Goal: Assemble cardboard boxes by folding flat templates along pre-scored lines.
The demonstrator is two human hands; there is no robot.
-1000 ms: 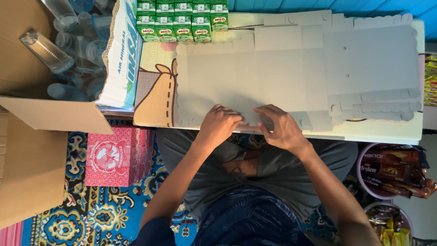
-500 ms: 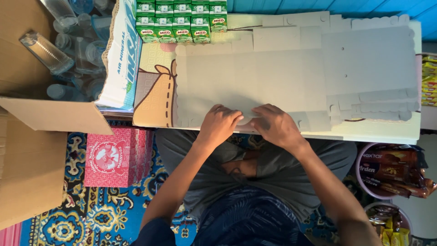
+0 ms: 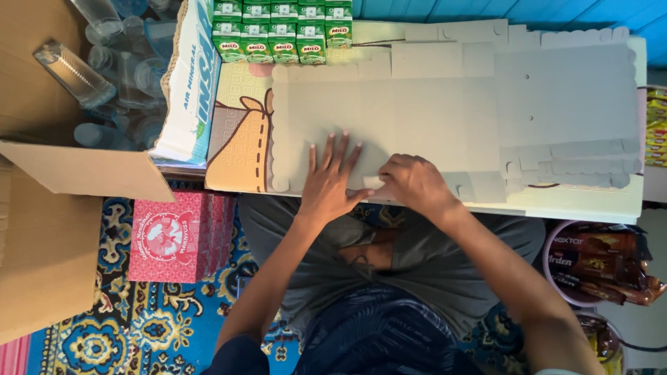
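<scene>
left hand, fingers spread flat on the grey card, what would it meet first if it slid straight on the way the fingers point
The left hand points up the flat grey cardboard sheet. Nothing lies on that stretch; first would probably be the row of green drink cartons at the far edge.

A double row of small green drink cartons [image 3: 281, 31] stands at the far edge of the table, just left of centre. Beside them, to the left, a white sack with blue print [image 3: 191, 83] leans against an open brown cardboard box [image 3: 48, 229] holding clear plastic cups. A pink square packet [image 3: 167, 236] lies on the patterned rug below. At the right, brown snack wrappers [image 3: 597, 264] fill a round tub.
</scene>
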